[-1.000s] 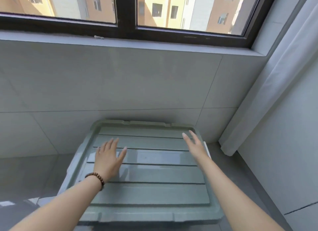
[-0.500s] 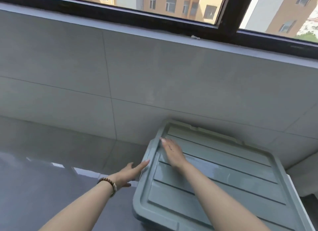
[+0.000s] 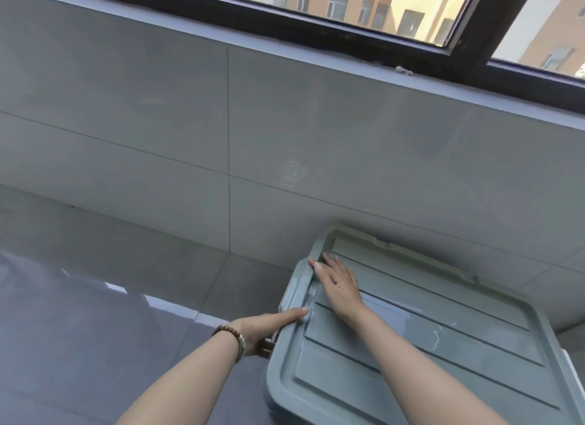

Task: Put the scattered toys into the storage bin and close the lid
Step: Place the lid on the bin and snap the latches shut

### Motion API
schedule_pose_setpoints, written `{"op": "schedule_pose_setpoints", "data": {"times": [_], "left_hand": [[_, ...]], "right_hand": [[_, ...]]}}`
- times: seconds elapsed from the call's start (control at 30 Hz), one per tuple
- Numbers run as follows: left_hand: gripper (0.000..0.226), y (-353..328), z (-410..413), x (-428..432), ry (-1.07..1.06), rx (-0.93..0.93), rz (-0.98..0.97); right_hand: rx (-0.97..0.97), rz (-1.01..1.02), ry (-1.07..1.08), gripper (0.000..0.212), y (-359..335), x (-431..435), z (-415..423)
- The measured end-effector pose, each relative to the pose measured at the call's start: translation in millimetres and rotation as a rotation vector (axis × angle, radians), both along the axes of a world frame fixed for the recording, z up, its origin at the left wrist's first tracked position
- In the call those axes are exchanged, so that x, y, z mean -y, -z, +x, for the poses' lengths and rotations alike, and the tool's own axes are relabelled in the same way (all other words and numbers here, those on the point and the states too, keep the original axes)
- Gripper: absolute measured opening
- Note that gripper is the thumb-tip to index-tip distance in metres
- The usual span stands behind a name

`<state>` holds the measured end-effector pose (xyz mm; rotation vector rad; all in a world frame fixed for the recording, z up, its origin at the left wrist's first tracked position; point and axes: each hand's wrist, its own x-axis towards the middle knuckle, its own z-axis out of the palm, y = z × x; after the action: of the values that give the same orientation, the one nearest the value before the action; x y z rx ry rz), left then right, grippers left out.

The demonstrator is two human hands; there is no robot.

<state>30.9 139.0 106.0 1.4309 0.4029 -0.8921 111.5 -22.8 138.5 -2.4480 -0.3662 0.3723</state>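
A grey-green ribbed lid [image 3: 443, 339] lies flat on the storage bin at the lower right, and the bin's contents are hidden under it. My right hand [image 3: 338, 287] lies flat on the lid's top near its left edge, fingers straight. My left hand [image 3: 264, 328], with a bead bracelet on the wrist, grips the lid's left rim by the latch [image 3: 292, 293]: the thumb presses on top and the fingers curl underneath. No toys are in view.
The bin stands on a glossy grey tile floor [image 3: 110, 313] close against a grey tiled wall [image 3: 285, 139] under a black-framed window [image 3: 380, 28]. Open floor stretches to the left of the bin.
The view has swung left. My right hand crossed from the lid's right side to its left edge. My left hand left the lid's top and took hold of the left rim.
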Motion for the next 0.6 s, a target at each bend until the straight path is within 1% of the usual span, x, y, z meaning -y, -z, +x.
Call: {"op": "schedule_pose_setpoints", "data": {"times": [0.07,0.1,0.17,0.23,0.33,0.5,0.6], "left_hand": [[0.072,-2.0,2.2,-3.2,-0.066,0.105,0.106],[0.063,-4.6,3.6,-4.5,-0.106,0.182,0.163],[0.043,-9.3,4.6,-2.6,-0.164,0.317,0.208],[0.043,-10.6,5.0,4.0,-0.196,0.392,0.218],[0.046,-9.6,7.5,12.6,-0.237,0.471,0.250],[0.038,-14.1,7.9,21.6,-0.335,0.513,0.316],[0.036,-14.5,7.1,24.5,-0.351,0.542,0.344]], "right_hand": [[0.026,-0.016,-0.015,0.041,1.0,1.5,-0.7],[0.042,-0.026,-0.028,0.043,1.9,1.8,-1.6],[0.074,-0.057,-0.046,0.051,3.3,2.6,-2.4],[0.071,-0.060,-0.025,0.062,3.9,2.7,-1.6],[0.005,-0.077,0.027,0.078,1.6,2.4,3.7],[-0.034,-0.127,0.005,0.077,-1.2,1.7,8.6],[-0.045,-0.136,0.003,0.074,-0.9,2.5,8.8]]}}
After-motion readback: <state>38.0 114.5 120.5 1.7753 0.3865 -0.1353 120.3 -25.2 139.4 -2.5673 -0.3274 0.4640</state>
